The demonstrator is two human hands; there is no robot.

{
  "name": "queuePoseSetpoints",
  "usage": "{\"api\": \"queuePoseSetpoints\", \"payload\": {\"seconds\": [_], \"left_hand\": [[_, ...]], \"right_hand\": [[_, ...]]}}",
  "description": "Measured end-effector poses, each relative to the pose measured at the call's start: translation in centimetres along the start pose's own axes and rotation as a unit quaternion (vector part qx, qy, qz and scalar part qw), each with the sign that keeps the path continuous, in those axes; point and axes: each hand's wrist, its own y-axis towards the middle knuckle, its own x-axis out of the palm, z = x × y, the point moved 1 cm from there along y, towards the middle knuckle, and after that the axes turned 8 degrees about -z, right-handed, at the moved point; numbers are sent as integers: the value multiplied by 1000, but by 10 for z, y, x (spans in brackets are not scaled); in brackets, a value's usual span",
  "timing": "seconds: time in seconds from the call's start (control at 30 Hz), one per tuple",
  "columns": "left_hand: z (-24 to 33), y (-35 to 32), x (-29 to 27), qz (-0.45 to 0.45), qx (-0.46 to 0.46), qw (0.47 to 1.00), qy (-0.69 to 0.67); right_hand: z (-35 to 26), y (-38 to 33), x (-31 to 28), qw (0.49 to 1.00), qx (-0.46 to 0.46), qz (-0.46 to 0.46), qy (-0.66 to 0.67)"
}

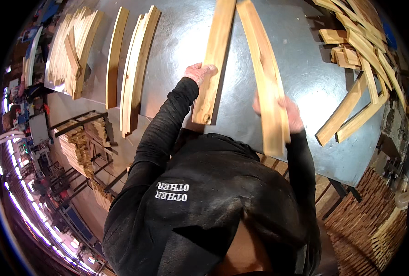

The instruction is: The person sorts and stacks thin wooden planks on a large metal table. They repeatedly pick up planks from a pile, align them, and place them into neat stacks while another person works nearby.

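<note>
Metal table (301,41), slats (365,46) heaped right, strips (62,55) stacked opposite, left hand (199,73) on plank (219,39), grip unclear, right hand (294,118) clasping board (265,64)

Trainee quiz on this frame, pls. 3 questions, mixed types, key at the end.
1. Multiple choice: what is the right hand gripping?
A) a metal clamp
B) a wooden board
C) a paint brush

2. True or false: the left hand is well clear of every piece of wood.

3. Short answer: on which side of the metal table, as the person sees it, is the loose, crisscrossed pile?

Key:
1. B
2. False: it touches a second board, left of the one in the right hand.
3. The right side.
</note>
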Motion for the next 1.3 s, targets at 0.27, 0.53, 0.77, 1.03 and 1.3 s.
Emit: {"api": "queuePoseSetpoints", "payload": {"seconds": [0.27,0.53,0.77,1.03,1.3], "left_hand": [[13,-56,-93,331,-65,817,467],[-21,-62,-68,127,152,967,-161],[-19,-83,-73,-284,87,850,-435],[-50,-139,-132,278,-54,904,321],[-28,-158,-154,461,162,647,585]], "right_hand": [[14,145,-43,982,-40,157,-93],[43,197,15,966,-13,182,-181],[42,209,18,993,-25,40,104],[95,240,49,885,34,235,-400],[79,269,66,841,1,375,-390]]}}
